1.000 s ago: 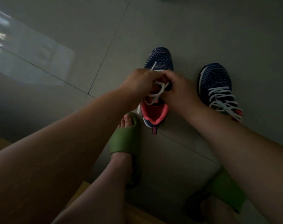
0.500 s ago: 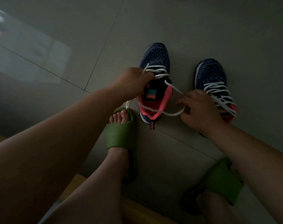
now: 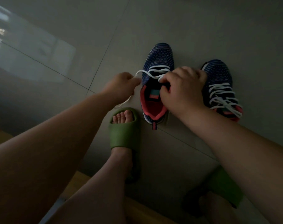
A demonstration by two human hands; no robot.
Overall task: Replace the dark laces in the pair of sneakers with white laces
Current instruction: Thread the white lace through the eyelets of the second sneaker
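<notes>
Left hand (image 3: pixel 121 85) grip pinches the white lace (image 3: pixel 149 73), just left of the near sneaker (image 3: pixel 158 62) on the floor (image 3: pixel 202 21). Right hand (image 3: pixel 181 88) grip curls over that sneaker's eyelets, fingertips hidden, partly covering the laced sneaker (image 3: pixel 218 75). Dim light obscures detail.

Floor (image 3: pixel 178 26): large grey glossy tiles with thin dark grout lines running diagonally; a pale window reflection lies on the tiles at upper left. Standing directly on it, two dark blue knit sneakers with pink lining, side by side, toes pointing away. The left sneaker (image 3: pixel 158 59) is laced with white lace only near the toe, its tongue area open. The right sneaker (image 3: pixel 218 73) is laced with white along its length. Nearer the viewer, two green slides rest on the floor, each with a foot in it: one (image 3: pixel 124 135) just beside the left sneaker's heel, the other (image 3: pixel 225 185) at lower right. A wooden edge (image 3: pixel 82 183) shows at the bottom.
</notes>
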